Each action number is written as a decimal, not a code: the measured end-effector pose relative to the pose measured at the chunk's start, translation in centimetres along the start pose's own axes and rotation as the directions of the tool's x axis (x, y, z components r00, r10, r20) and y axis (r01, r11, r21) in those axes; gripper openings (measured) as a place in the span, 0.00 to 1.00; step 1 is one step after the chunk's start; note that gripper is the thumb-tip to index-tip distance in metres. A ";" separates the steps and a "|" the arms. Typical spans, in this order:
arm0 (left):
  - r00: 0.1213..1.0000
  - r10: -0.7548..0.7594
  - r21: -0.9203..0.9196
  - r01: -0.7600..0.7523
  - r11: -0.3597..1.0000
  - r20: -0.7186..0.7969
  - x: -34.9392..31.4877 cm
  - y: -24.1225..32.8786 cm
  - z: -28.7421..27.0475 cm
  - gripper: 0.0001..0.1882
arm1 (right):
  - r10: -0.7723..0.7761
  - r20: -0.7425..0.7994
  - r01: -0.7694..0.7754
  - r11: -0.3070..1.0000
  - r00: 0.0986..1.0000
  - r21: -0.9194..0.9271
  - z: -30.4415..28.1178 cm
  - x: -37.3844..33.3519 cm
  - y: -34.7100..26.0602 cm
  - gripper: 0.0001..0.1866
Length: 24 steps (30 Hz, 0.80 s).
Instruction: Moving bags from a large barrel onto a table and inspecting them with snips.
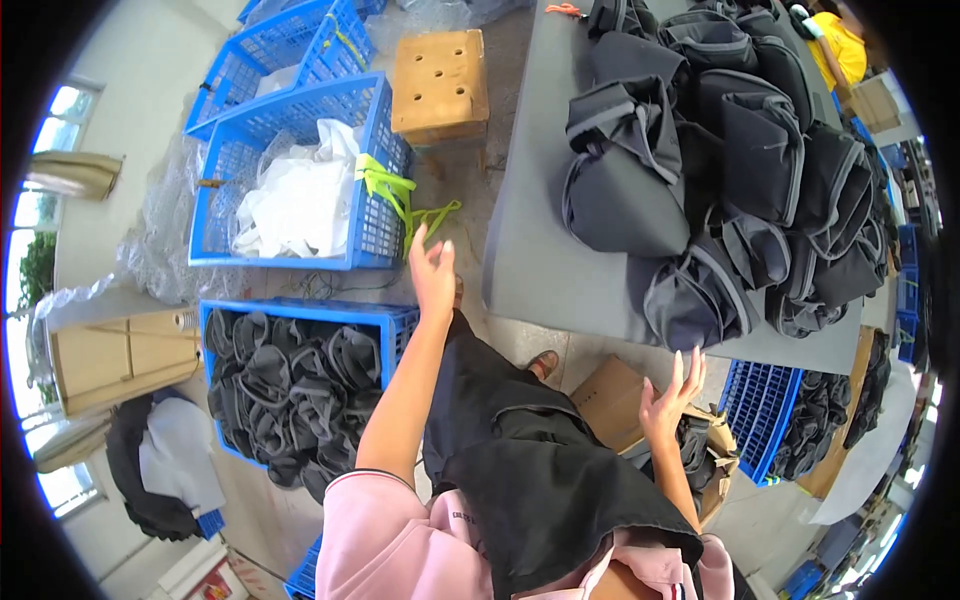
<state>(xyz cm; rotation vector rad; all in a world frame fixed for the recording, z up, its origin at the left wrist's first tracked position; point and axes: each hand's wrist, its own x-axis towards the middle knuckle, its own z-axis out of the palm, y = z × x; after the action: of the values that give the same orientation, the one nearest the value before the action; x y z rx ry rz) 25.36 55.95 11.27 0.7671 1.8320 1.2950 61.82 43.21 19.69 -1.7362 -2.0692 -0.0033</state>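
My left hand [432, 278] is raised with its fingers apart and holds nothing. It is nearest to a yellow-green strap [388, 185] hanging from the side of a blue plastic crate [275, 264]. White sheet material [300, 198] lies in that crate. My right hand [670, 398] is also bare, its fingers stretched toward the near edge of a grey table [545, 215]. Just beyond its fingertips sits a dark grey fabric pouch [697, 300] with a lighter edging. A heap of similar black and grey pouches [755, 140] covers much of the table.
A blue crate full of dark pouches [290, 385] stands at my left. Farther off are another blue crate [265, 65] and a brown stool with holes [440, 80]. Cardboard boxes [608, 400] and a blue crate [757, 410] are by the table. Someone in yellow [840, 50] works beyond it.
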 end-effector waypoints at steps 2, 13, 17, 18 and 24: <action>0.982 -0.190 -0.050 0.190 0.981 -0.001 1.6 -1.2 -1.3 0.28 | 0.187 0.040 -0.187 0.982 0.981 -0.006 1.1 0.3 -1.5 0.42; 0.701 -0.524 0.354 0.390 0.850 0.484 22.8 -4.3 -7.6 0.23 | 0.901 0.240 -0.826 0.189 0.360 0.531 8.8 5.5 -16.8 0.36; 0.720 -0.459 0.361 0.301 0.882 0.521 26.7 0.3 -7.6 0.21 | 0.889 0.397 -0.764 -0.090 0.227 0.639 11.5 7.3 -20.5 0.33; 0.746 -0.403 0.319 0.265 0.910 0.530 26.2 3.1 -6.9 0.19 | 0.890 0.406 -0.758 -0.116 0.208 0.642 11.4 7.6 -21.0 0.32; 0.352 0.565 -0.554 -0.141 0.820 0.747 13.8 26.9 0.2 0.07 | 0.924 0.345 -0.394 -0.381 -0.162 0.836 14.8 7.1 -21.4 0.28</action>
<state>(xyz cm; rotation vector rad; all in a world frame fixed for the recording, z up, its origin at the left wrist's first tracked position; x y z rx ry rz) 19.44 75.47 33.53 1.3480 0.4706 1.0881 36.07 49.39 14.42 -1.6687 0.3549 0.6914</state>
